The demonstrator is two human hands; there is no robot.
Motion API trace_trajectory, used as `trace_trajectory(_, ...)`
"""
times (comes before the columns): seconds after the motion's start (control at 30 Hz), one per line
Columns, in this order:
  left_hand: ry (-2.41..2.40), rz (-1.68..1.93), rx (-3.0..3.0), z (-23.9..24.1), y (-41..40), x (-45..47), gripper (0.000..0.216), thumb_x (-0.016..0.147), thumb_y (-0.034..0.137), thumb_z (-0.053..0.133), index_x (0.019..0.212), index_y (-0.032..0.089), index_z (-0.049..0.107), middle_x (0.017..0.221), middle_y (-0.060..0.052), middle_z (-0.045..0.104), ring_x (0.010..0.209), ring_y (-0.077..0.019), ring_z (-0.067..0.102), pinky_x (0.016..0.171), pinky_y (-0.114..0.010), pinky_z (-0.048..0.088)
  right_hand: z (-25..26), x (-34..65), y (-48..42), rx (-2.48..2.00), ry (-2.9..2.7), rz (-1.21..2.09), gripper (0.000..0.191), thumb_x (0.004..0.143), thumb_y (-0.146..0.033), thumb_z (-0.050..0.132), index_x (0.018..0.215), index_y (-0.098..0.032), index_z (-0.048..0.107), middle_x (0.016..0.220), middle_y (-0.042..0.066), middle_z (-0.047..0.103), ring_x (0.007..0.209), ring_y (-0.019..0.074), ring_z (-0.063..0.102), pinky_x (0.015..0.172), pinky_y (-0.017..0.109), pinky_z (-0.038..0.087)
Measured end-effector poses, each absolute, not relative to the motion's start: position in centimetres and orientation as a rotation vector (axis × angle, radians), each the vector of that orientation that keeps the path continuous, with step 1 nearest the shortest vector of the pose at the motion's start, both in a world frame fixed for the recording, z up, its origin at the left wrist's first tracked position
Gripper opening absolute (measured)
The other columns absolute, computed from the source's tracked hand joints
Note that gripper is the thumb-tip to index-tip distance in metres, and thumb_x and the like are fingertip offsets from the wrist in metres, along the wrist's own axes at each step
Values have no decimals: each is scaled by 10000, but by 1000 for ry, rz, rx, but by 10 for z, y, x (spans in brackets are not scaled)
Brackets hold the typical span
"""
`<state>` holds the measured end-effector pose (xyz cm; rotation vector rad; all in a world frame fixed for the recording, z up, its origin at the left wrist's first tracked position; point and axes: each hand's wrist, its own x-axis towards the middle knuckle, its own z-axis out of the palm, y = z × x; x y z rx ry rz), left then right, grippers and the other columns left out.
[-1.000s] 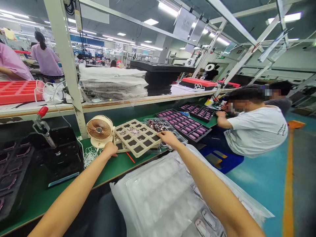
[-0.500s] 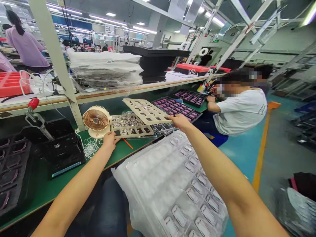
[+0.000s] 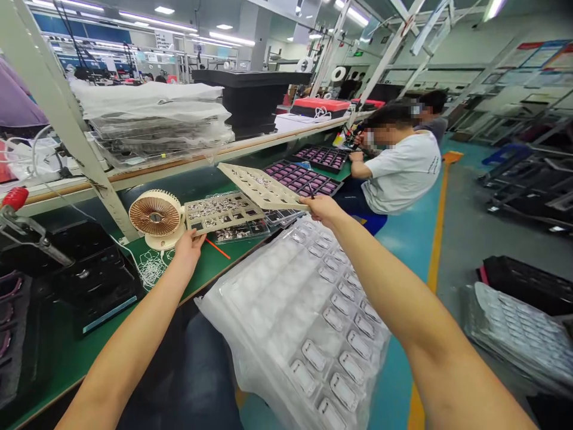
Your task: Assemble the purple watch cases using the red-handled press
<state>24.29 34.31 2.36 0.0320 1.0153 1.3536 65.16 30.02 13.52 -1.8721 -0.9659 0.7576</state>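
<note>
My right hand [image 3: 323, 209] is closed on the near right corner of a cream tray [image 3: 293, 200] with square pockets, held tilted. A thin dark tool [image 3: 311, 191] sticks up by its fingers; its kind is unclear. My left hand [image 3: 188, 249] pinches the near left corner of a second cream tray [image 3: 190, 209], which carries many small shiny metal parts [image 3: 219, 206]. That tray sits raised over a clear tray [image 3: 244, 232] of similar parts on the green bench [image 3: 210, 272]. The tilted tray overlaps its right end.
A cream fan [image 3: 155, 218] with coiled white cable stands left of the trays. A black clamp fixture [image 3: 89, 263] is farther left. Plastic-wrapped sheets of white-framed pieces [image 3: 268, 316] lie before me. A co-worker [image 3: 403, 161] sits right, near black trays of purple pieces [image 3: 304, 179].
The left-hand tray has come up off the parts tray beneath, exposing more of it. My view has turned right. Both hands keep hold of their trays.
</note>
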Motion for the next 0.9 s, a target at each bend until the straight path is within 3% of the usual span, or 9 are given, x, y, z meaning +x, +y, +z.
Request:
trace_trajectory(0.17,930,1363,53,28,337,237,302,1014,317,684,1281,177,661,1255,-100,693,1005,-219,712,836,-400,639,138,656,296,-1815,-928,764,381,1023,-435,694,800,-158,557,560,-121,365,396,23,268,367,165,202)
trace_trajectory(0.37,876,1398,66,35,333,232,264,1010,272,691,1247,159,670,1199,-87,712,956,-202,724,799,-374,648,140,658,293,-1752,-910,749,456,840,-464,887,766,-188,531,486,-117,322,401,46,248,351,211,172)
trace_trajectory(0.73,857,1363,102,42,321,233,280,1034,86,563,1291,141,660,1099,-74,758,933,-187,761,794,-339,672,146,654,284,-1727,-850,744,449,819,-436,908,755,-187,539,516,-86,358,433,57,283,368,207,183)
trace_trajectory(0.9,882,1318,133,44,329,235,240,1030,194,639,1264,148,667,1134,-79,743,932,-196,749,773,-352,664,151,661,274,-1717,-841,737,443,820,-448,902,775,-187,546,512,-88,355,430,61,287,370,216,186)
